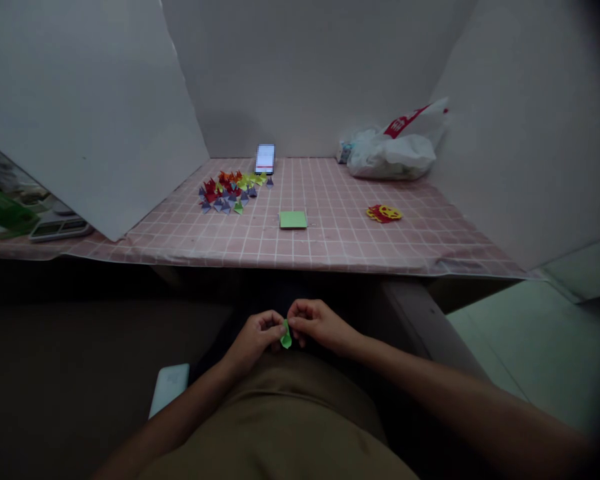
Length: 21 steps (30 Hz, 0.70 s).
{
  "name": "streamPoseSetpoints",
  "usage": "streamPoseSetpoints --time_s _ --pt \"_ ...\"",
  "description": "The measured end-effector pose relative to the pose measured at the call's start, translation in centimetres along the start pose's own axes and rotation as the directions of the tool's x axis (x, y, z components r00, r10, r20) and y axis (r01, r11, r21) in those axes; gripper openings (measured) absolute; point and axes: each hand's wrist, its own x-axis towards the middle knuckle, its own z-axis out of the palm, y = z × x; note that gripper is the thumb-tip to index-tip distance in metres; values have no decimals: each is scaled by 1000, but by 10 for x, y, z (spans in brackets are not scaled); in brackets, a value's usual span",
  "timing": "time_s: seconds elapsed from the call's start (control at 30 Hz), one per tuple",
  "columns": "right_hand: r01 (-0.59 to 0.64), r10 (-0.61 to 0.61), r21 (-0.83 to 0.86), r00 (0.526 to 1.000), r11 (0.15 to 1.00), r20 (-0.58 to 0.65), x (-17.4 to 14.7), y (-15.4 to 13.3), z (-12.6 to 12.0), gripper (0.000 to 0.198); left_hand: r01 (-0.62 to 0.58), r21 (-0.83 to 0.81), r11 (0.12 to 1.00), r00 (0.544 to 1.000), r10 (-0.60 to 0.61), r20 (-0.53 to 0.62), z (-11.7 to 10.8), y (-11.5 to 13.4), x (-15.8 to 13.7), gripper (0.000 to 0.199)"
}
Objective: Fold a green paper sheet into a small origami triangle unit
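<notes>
Near, before the tabletop (337, 243), the left hand (257, 333) pinches the folded green paper (287, 340); the right hand (325, 327) has fingers (301, 324) bent narrow beside it, grip unclear. Probably light and easily creased, it suits pinching by folded edges.

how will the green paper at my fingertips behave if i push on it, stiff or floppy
The green paper is probably light, being small. It looks folded, so it may be stiffer than a flat sheet; it seems thin, so pushing could crease it.
</notes>
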Motion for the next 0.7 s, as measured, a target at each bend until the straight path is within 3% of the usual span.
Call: streamPoseSetpoints --time_s 0.33,0.57,0.7 --pt "29 -30 -52 999 998 -18 -1 1 0 14 -40 7 999 998 39 40 -2 -3 -1 24" --pt "5 -5 104 1000 995 0 0 3 1 23 -82 50 995 997 82 1 -2 -2 -1 27" --pt "-4 4 110 1000 994 0 1 4 1 26 -79 45 996 997 80 -10 -1 -2 -1 26"
